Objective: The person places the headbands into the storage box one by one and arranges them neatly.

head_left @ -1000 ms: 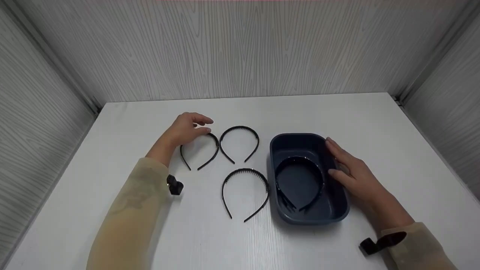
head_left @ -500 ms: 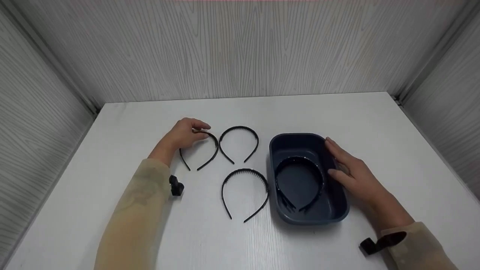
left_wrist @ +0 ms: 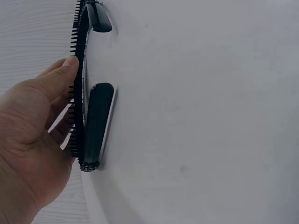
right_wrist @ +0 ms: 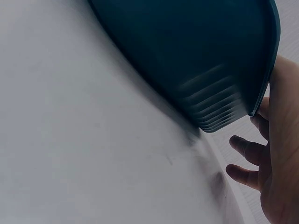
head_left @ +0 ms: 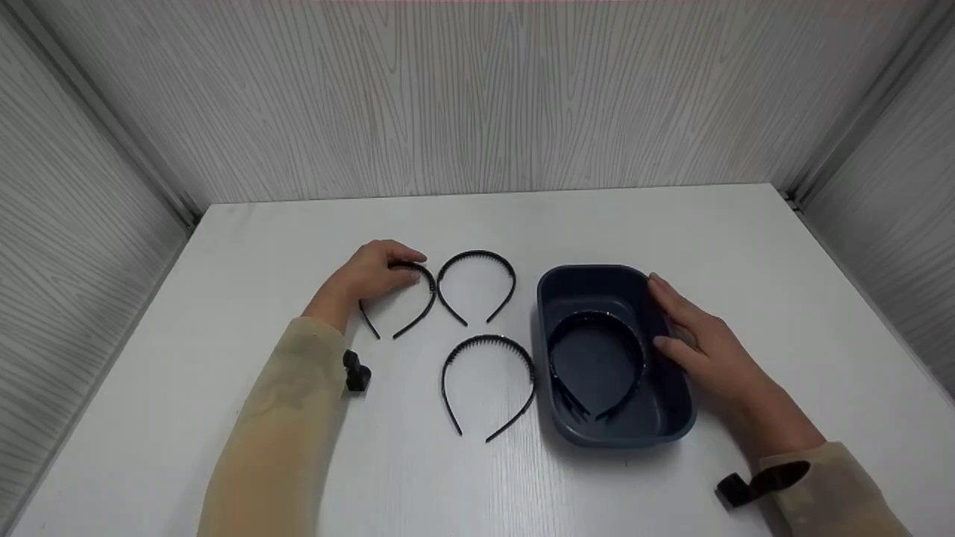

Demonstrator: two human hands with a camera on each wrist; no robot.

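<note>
My left hand (head_left: pixel 373 270) pinches the top of a black toothed headband (head_left: pixel 432 298) that lies on the table, thumb on its near side. In the left wrist view, the thumb presses on the comb teeth of this headband (left_wrist: pixel 79 116), with other fingers behind it. Two more headbands lie loose: one (head_left: pixel 477 253) just to the right, another (head_left: pixel 489 338) nearer the front. My right hand (head_left: pixel 697 347) holds the right rim of a dark blue plastic bin (head_left: pixel 630 438), thumb over the inside. In the bin lie stacked dark headbands (head_left: pixel 640 354); how many cannot be told.
The white table (head_left: pixel 373 462) ends at a grey wood-grain panel (head_left: pixel 477 97) at the back, with similar panels at both sides. A small black device (head_left: pixel 357 371) is on the left wrist, another (head_left: pixel 735 490) on the right.
My left hand has come down onto the left headband and now pinches its top, where before it hovered with thumb and fingers apart. The right hand and bin have stayed put.
</note>
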